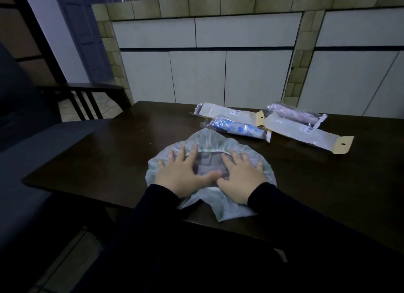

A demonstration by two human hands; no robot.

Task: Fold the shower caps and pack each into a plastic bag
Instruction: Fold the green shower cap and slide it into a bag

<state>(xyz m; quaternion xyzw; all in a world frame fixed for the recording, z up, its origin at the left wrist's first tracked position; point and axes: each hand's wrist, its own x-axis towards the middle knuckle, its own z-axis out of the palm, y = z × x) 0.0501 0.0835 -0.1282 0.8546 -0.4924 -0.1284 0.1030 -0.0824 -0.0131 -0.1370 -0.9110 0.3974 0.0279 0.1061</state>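
Note:
A pale translucent shower cap (207, 141) with a green pattern lies spread flat on the dark wooden table (109, 152), its near edge hanging over the table's front. My left hand (181, 174) and my right hand (240, 179) both rest palm down on it with fingers spread, thumbs almost touching. Behind the cap lies a plastic bag with a rolled blue cap (236, 128) inside. Further back right is a bag holding a rolled purple cap (295, 114). Two flat bags with cardboard headers, one (231, 114) at the back and one (306, 133) at the right, lie beside them.
A dark wooden chair (87, 96) stands off the table's left far corner. A grey cushioned seat (32, 161) runs along the left. White cabinet doors (218, 74) with a tiled frame stand behind the table.

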